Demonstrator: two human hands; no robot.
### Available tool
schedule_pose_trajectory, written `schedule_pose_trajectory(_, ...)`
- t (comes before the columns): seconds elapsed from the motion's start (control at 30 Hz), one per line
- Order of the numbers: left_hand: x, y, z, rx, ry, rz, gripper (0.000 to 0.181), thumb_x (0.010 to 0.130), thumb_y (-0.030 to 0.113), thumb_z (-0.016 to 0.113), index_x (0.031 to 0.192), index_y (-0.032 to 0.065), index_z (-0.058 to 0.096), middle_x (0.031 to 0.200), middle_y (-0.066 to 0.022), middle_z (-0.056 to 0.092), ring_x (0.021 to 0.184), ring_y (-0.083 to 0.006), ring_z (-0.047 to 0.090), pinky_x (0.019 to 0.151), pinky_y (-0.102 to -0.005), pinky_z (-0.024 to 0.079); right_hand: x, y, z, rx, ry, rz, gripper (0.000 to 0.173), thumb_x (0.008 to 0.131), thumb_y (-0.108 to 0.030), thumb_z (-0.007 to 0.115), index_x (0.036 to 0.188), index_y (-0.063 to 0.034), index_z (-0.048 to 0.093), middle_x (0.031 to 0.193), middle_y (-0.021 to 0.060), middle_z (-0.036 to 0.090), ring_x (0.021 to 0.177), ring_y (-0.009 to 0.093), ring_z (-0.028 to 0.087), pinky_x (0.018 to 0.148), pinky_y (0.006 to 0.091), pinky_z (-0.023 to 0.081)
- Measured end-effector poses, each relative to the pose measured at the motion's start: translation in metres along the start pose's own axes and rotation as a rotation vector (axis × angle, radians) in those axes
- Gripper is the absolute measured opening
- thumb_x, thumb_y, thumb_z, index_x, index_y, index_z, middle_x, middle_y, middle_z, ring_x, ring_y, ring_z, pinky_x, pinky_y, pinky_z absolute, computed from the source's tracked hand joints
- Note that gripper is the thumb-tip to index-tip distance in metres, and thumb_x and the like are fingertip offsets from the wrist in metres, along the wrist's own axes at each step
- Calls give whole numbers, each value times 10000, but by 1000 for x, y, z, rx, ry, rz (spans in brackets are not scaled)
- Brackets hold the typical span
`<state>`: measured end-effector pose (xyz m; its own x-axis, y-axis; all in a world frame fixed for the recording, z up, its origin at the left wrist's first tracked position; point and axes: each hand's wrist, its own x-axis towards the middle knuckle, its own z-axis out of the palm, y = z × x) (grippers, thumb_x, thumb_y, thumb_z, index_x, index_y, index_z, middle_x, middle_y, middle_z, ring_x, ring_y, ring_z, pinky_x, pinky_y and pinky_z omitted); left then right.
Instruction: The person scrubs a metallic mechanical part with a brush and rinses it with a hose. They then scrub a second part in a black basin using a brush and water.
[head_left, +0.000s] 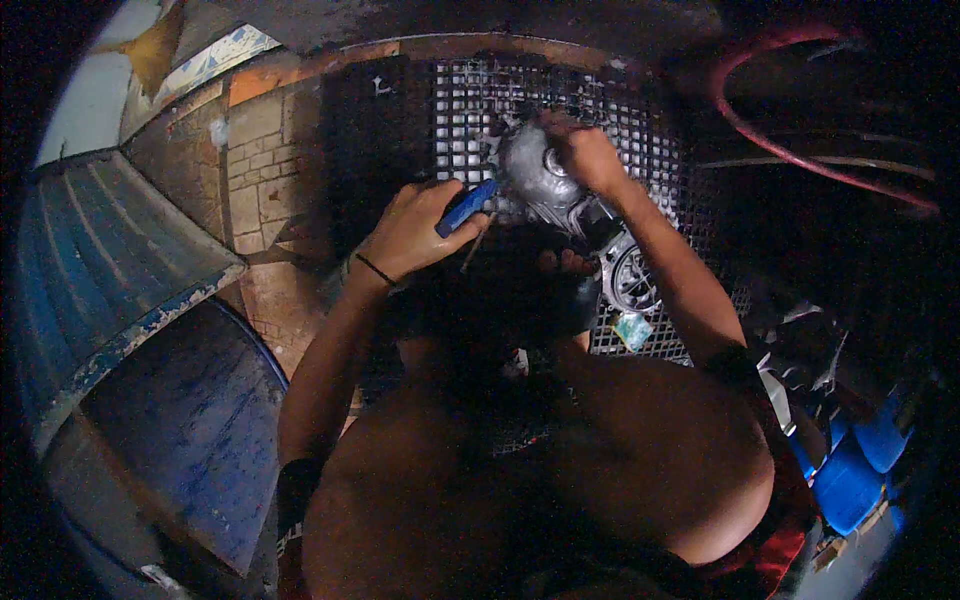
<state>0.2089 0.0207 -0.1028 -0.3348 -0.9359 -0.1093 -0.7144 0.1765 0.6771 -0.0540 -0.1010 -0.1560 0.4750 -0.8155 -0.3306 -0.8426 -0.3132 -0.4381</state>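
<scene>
My left hand, a dark cord round its wrist, holds a blue bar-shaped object between thumb and fingers, just left of a rounded silvery metal housing. My right hand is over the right side of that housing, beside its round boss; the fingertips are blurred, and whether they hold anything cannot be told. The housing rests on a black plastic grate. Below my right forearm, a second metal casting with a round opening lies partly hidden. A green and white packet or pad lies near it.
A red hose curves at the upper right. Blue corrugated sheet with a worn edge stands at left, beside paving. Blue plastic objects and scraps are at lower right. My bare knees frame the dark area below the grate.
</scene>
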Motion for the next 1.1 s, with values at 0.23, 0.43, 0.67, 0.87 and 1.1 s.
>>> schedule_pose_trajectory(0.23, 5, 6, -18, -27, -88, -157, 407, 813, 434, 656, 980, 66, 611, 899, -152, 642, 838, -394, 576, 802, -457, 447, 7, 37, 5, -30, -7, -166, 560, 729, 106, 530, 1249, -97, 578, 1339, 135, 521, 1236, 301, 503, 1042, 382, 415)
schedule_pose_trajectory(0.43, -7, -4, -8, -20, 37, -77, 449, 810, 453, 661, 1050, 76, 616, 950, -153, 647, 868, -393, 571, 816, -443, 446, 10, 36, -1, -19, 82, -666, 540, 739, 55, 531, 1255, -99, 573, 1318, 158, 527, 1176, 338, 535, 990, 415, 450)
schedule_pose_trajectory(0.67, -3, -12, -8, -25, 61, -28, 452, 803, 430, 675, 1048, 54, 618, 927, -164, 647, 832, -387, 592, 780, -447, 457, 11, -12, 10, -279, -41, -588, 250, 788, -47, 553, 1004, -58, 680, 1121, 186, 628, 1057, 331, 606, 929, 427, 482)
schedule_pose_trajectory(0.87, -14, -23, 0, -15, 173, 43, 425, 797, 400, 689, 1017, 44, 614, 832, -176, 640, 722, -377, 607, 679, -437, 477, 9, -71, -4, -657, -606, 93, 443, 782, -75, 512, 1215, -91, 605, 1408, 43, 477, 1353, 216, 376, 1103, 354, 342)
schedule_pose_trajectory(1.1, -22, -32, 3, -64, 137, -59, 465, 816, 428, 655, 1071, 41, 614, 1017, -181, 635, 937, -394, 571, 867, -429, 444, -13, -9, 29, -504, 138, -752, 455, 822, -107, 491, 1273, -109, 550, 1349, 120, 522, 1202, 259, 535, 876, 365, 541)
